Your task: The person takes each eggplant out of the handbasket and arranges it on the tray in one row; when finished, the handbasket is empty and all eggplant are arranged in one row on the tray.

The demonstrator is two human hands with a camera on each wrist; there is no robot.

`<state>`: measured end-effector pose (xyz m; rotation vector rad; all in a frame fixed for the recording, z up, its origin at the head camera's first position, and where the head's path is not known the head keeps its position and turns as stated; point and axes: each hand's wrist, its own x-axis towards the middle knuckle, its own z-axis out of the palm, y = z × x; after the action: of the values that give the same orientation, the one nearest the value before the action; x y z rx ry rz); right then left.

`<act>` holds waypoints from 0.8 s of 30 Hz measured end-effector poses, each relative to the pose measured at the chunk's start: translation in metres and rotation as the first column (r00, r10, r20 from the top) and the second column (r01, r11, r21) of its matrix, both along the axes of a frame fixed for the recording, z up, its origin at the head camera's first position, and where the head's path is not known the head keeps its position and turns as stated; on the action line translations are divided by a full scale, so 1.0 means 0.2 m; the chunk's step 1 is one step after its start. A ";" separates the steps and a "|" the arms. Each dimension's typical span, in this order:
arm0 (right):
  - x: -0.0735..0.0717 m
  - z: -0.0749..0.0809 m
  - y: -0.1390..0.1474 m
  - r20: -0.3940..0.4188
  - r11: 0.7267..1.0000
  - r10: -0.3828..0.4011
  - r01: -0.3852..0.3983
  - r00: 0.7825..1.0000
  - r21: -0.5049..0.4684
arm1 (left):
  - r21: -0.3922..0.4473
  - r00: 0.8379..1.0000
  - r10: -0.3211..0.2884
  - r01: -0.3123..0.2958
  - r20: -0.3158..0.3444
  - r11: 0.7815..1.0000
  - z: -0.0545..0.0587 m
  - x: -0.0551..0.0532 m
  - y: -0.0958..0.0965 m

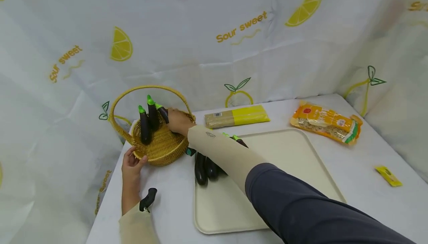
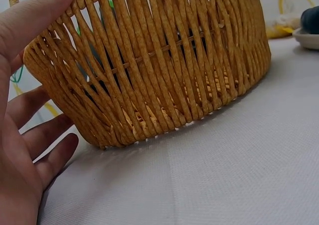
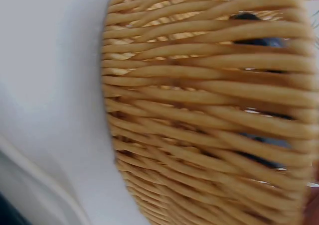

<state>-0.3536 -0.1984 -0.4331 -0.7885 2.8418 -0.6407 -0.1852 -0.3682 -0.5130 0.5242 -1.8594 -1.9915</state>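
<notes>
The wicker basket stands on the left part of the table, its handle arching above it. Two dark eggplants with green caps lean inside, one eggplant further left than the other. My right hand reaches over the basket's right side and grips a third eggplant inside the rim; in the right wrist view the weave hides that hand's grip. At the near left side my left hand holds the basket, thumb at the rim and fingers along the outer weave. Several eggplants lie on the beige tray, partly under my right sleeve.
Behind the tray lies a yellow-ended noodle pack. An orange food bag rests at the back right, with a small yellow packet nearer. A printed white curtain hangs behind the table.
</notes>
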 end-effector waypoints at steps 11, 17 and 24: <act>-0.01 -0.05 -0.01 0.097 0.999 0.006 -0.001 0.995 -0.048 | -0.011 0.999 -0.002 0.002 -0.037 1.000 0.01 0.01 0.01; -0.03 -0.08 0.00 0.174 0.990 -0.024 0.048 0.985 -0.135 | 0.002 0.998 -0.028 0.028 -0.056 1.000 -0.01 0.00 0.01; -0.04 -0.03 0.01 0.267 0.955 -0.020 0.097 0.963 -0.280 | -0.012 0.998 -0.013 0.013 -0.063 1.000 0.00 0.00 0.00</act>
<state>-0.3608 -0.1965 -0.4399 -0.6025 2.5700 -1.1032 -0.1861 -0.3675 -0.5126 0.4415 -1.8403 -1.9806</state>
